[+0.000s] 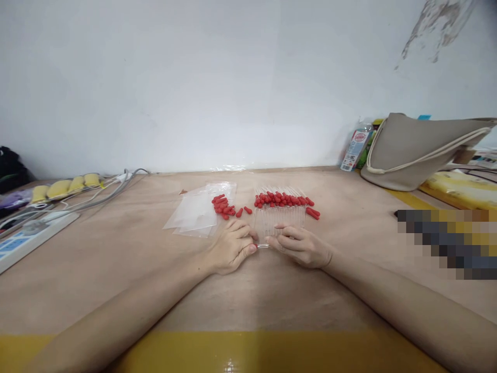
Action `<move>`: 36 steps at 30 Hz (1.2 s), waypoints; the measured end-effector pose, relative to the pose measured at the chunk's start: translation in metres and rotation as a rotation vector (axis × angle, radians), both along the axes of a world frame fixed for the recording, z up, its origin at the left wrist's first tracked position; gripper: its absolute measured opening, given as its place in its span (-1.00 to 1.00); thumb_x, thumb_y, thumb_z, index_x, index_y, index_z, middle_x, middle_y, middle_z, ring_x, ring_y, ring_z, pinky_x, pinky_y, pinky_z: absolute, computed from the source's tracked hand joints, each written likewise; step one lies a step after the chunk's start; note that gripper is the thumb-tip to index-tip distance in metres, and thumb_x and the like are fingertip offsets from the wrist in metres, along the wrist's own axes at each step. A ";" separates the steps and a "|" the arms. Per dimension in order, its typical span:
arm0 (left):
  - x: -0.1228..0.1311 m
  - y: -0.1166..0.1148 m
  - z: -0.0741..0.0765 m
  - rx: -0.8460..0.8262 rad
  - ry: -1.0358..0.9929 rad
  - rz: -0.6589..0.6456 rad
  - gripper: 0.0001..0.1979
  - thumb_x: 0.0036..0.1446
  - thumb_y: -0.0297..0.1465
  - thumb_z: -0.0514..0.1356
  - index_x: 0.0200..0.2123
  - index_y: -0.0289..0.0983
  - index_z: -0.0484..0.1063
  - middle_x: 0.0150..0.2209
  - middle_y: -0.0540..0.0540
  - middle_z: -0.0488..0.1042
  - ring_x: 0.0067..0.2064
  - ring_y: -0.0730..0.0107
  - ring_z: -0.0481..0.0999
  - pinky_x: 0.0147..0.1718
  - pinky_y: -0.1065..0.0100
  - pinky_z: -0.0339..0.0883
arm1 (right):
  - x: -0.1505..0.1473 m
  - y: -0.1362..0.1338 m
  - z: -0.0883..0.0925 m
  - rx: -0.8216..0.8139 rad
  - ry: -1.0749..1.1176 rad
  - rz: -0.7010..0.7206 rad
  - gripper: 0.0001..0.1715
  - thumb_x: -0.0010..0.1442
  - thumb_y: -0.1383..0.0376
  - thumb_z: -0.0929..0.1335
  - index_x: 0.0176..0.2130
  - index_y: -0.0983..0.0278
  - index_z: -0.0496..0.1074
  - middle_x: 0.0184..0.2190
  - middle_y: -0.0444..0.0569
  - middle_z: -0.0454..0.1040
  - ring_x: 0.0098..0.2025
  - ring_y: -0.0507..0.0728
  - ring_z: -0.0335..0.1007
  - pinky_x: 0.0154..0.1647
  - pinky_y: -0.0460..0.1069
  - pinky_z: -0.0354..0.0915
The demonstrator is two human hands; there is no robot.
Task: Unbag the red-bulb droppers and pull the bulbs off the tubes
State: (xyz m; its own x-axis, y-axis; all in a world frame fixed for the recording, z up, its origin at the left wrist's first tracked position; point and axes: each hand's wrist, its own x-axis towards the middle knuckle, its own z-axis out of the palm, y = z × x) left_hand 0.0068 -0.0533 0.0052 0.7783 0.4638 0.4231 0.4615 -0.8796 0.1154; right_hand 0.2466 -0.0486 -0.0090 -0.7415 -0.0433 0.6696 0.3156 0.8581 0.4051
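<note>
Head view: both forearms reach in over a brown-covered table. A short clear tube is held level between the two hands, low in front of the laid-out row. At its left end a red bulb is pinched between thumb and fingers of the left hand, mostly hidden by them; the tube's other end is gripped in the fingertips of the right hand, the remaining fingers loosely curled. Just beyond, a row of clear tubes is laid side by side, crossed by a band of red bulbs; whether each bulb is fitted to a tube cannot be told. A few bulbs are noted at the row's right edge. To the left, a pile of loose bulbs is heaped partly on flat plastic bags. Farther out, a power strip is seen at left, a grey bag and a labelled bottle at right.
</note>
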 end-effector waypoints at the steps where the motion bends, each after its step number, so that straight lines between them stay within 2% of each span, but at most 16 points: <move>1: -0.004 0.000 -0.001 -0.008 -0.021 0.003 -0.73 0.23 -0.38 -0.09 -0.43 -0.27 0.33 -0.21 -0.06 0.41 -0.15 0.31 0.27 -0.09 0.18 0.10 | 0.004 0.001 0.000 -0.021 0.018 -0.007 -0.70 0.22 0.47 0.17 -0.07 0.37 0.33 -0.52 -0.17 0.29 -0.40 0.00 0.19 0.04 0.05 0.28; 3: -0.013 0.002 -0.001 -0.018 -0.080 0.049 -0.71 0.23 -0.39 -0.11 -0.45 -0.28 0.31 -0.23 -0.09 0.39 -0.16 0.30 0.26 -0.10 0.19 0.13 | 0.012 0.005 -0.002 -0.086 0.130 -0.051 -0.70 0.21 0.45 0.20 -0.06 0.33 0.33 -0.51 -0.15 0.31 -0.38 0.02 0.22 -0.03 0.07 0.31; 6: -0.024 0.008 0.004 -0.054 -0.186 0.197 -0.70 0.24 -0.38 -0.16 -0.46 -0.28 0.26 -0.32 -0.12 0.32 -0.25 0.32 0.27 -0.21 0.24 0.19 | 0.018 0.013 -0.004 -0.233 0.350 -0.218 -0.70 0.16 0.42 0.26 -0.08 0.28 0.35 -0.46 -0.08 0.36 -0.37 0.06 0.24 -0.22 0.07 0.32; 9: -0.030 0.019 0.018 -0.108 -0.239 0.353 -0.71 0.24 -0.37 -0.18 -0.44 -0.27 0.23 -0.39 -0.08 0.26 -0.33 0.35 0.27 -0.30 0.29 0.21 | 0.008 0.017 -0.004 -0.438 0.393 -0.375 -0.70 0.15 0.41 0.23 -0.11 0.32 0.38 -0.44 -0.01 0.38 -0.37 0.09 0.26 -0.32 0.04 0.27; 13: -0.039 0.049 0.040 -0.099 -0.190 0.594 -0.74 0.17 -0.39 -0.08 -0.50 -0.28 0.29 -0.47 -0.06 0.26 -0.30 0.31 0.31 -0.27 0.30 0.21 | -0.015 0.021 0.004 -0.716 0.408 -0.479 -0.74 0.08 0.42 0.24 -0.20 0.34 0.39 -0.42 -0.01 0.43 -0.37 0.09 0.32 -0.35 -0.01 0.24; 15: -0.046 0.068 0.048 -0.103 -0.157 0.692 -0.80 0.12 -0.40 -0.01 -0.43 -0.27 0.38 -0.52 -0.05 0.29 -0.25 0.26 0.33 -0.25 0.30 0.21 | -0.026 0.024 0.009 -0.761 0.382 -0.496 -0.81 0.05 0.43 0.24 -0.30 0.32 0.39 -0.43 -0.04 0.45 -0.37 0.08 0.32 -0.34 -0.03 0.21; 18: -0.056 0.095 0.053 -0.153 -0.183 0.833 -0.79 0.05 -0.35 0.10 -0.24 -0.27 0.42 -0.49 -0.03 0.38 -0.30 0.29 0.38 -0.31 0.32 0.22 | -0.041 0.028 0.014 -0.682 0.279 -0.528 -0.83 0.06 0.44 0.23 -0.37 0.32 0.40 -0.42 -0.02 0.45 -0.32 0.10 0.31 -0.26 -0.01 0.15; 21: -0.062 0.114 0.049 -0.190 -0.294 0.929 -0.70 -0.02 -0.29 0.18 -0.18 -0.27 0.37 -0.40 -0.04 0.45 -0.37 0.37 0.42 -0.38 0.37 0.23 | -0.051 0.029 0.014 -0.585 0.159 -0.610 -0.82 0.08 0.42 0.21 -0.38 0.33 0.40 -0.41 0.02 0.45 -0.29 0.12 0.29 -0.20 0.02 0.07; 26: -0.060 0.132 0.034 -0.262 -0.384 0.980 -0.75 -0.05 -0.23 0.19 -0.36 -0.29 0.37 -0.38 -0.06 0.47 -0.37 0.40 0.44 -0.44 0.44 0.25 | -0.057 0.024 0.010 -0.592 0.035 -0.640 -0.81 0.12 0.38 0.21 -0.39 0.33 0.40 -0.36 0.03 0.45 -0.27 0.11 0.26 -0.22 0.02 0.00; 29: -0.058 0.138 0.025 -0.286 -0.355 0.997 -0.77 -0.07 -0.23 0.19 -0.41 -0.28 0.37 -0.41 -0.05 0.48 -0.40 0.39 0.44 -0.46 0.44 0.23 | -0.057 0.022 0.008 -0.627 0.041 -0.627 -0.76 0.16 0.23 0.24 -0.35 0.30 0.42 -0.32 0.00 0.45 -0.24 0.11 0.24 -0.20 0.03 -0.03; 33: -0.060 0.142 0.016 -0.290 -0.296 1.015 -0.78 -0.05 -0.22 0.16 -0.46 -0.27 0.40 -0.43 -0.06 0.49 -0.39 0.34 0.44 -0.46 0.41 0.18 | -0.057 0.020 0.007 -0.622 0.026 -0.621 -0.57 0.11 -0.01 0.26 -0.30 0.28 0.46 -0.32 0.02 0.44 -0.21 0.15 0.21 -0.17 0.06 -0.06; 36: -0.062 0.144 0.013 -0.289 -0.247 0.988 -0.70 0.02 -0.16 0.08 -0.51 -0.26 0.42 -0.48 -0.06 0.48 -0.40 0.32 0.43 -0.47 0.39 0.16 | -0.058 0.018 0.006 -0.616 0.004 -0.602 -0.44 0.08 -0.10 0.25 -0.24 0.29 0.46 -0.30 0.05 0.41 -0.21 0.15 0.20 -0.16 0.06 -0.06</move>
State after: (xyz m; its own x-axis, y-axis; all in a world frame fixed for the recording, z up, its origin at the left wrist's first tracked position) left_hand -0.0553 0.0902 0.0179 -0.0928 0.9524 0.2905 0.8922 -0.0500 0.4489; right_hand 0.1891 -0.0304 -0.0028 -0.5189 0.7285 0.4472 0.7882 0.6103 -0.0796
